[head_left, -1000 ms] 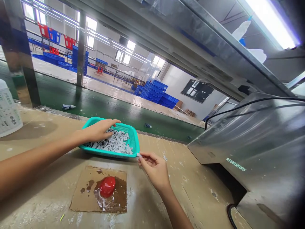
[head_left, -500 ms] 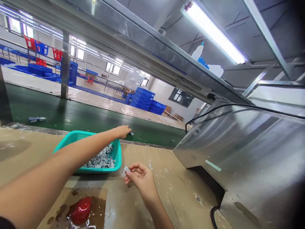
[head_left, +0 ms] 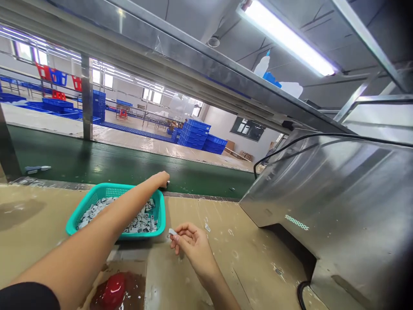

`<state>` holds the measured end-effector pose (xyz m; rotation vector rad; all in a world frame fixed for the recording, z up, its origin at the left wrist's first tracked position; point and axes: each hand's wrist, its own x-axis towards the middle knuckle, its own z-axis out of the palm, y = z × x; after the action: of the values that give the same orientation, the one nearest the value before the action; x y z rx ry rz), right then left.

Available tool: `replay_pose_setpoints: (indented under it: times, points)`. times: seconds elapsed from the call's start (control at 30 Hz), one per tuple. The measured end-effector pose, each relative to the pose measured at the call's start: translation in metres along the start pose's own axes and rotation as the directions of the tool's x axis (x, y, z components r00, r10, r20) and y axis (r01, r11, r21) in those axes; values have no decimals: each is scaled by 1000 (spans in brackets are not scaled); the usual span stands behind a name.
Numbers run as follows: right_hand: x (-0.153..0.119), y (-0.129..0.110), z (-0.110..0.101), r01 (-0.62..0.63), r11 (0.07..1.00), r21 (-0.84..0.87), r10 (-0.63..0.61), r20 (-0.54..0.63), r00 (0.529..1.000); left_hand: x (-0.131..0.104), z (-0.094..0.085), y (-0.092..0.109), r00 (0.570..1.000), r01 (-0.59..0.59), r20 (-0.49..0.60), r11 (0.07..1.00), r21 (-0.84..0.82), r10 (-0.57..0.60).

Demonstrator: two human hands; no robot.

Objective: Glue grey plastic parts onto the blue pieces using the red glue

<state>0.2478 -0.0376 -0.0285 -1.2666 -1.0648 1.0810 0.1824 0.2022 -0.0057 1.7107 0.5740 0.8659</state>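
A green belt (head_left: 213, 172) runs beyond the right hand's grip, with blue crates (head_left: 192, 134) stacked far behind it and a tan worktable (head_left: 190, 209) below. In the head view, the right hand (head_left: 190, 242) pinches a pale grey piece (head_left: 172, 232) between thumb and forefinger, closed to the piece's thickness; one end juts past the fingertips, seemingly to keep it uncovered. Left of that pinch sits a turquoise basket (head_left: 162, 213) of small pieces (head_left: 143, 223), probably placed there for easy reach. The left arm crosses the basket, bringing the left hand (head_left: 161, 177) to the belt beside a barely visible item (head_left: 167, 184); its fingers are hidden, so I cannot tell their opening or whether they hold it. Nearer the body than the pinch, a red lump (head_left: 113, 291) rests on a wet-looking brown board (head_left: 138, 277), perhaps there to protect the table.
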Motion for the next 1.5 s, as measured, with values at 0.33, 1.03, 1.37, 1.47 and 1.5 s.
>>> replay_pose_setpoints:
  times: [0.33, 1.03, 1.37, 1.47, 1.5]
  points:
    - [-13, -5, 21, -32, 999, 4, 31, 107, 994, -127, -38, 74, 942, 310, -37, 905, -292, -335]
    - [-33, 12, 60, 310, 748, -587, -125, 333, 935, -233, -41, 49, 929, 232, -28, 639, -733, -369]
    - [-33, 12, 66, 373, 727, -577, -174, 371, 912, -235, -41, 48, 914, 246, -104, 741, -624, -391]
    - [-33, 12, 66, 373, 729, -574, -176, 370, 912, -237, -39, 49, 921, 253, -62, 709, -658, -386]
    - [-33, 12, 66, 375, 728, -574, -179, 370, 912, -237, -38, 49, 923, 252, -50, 696, -672, -382]
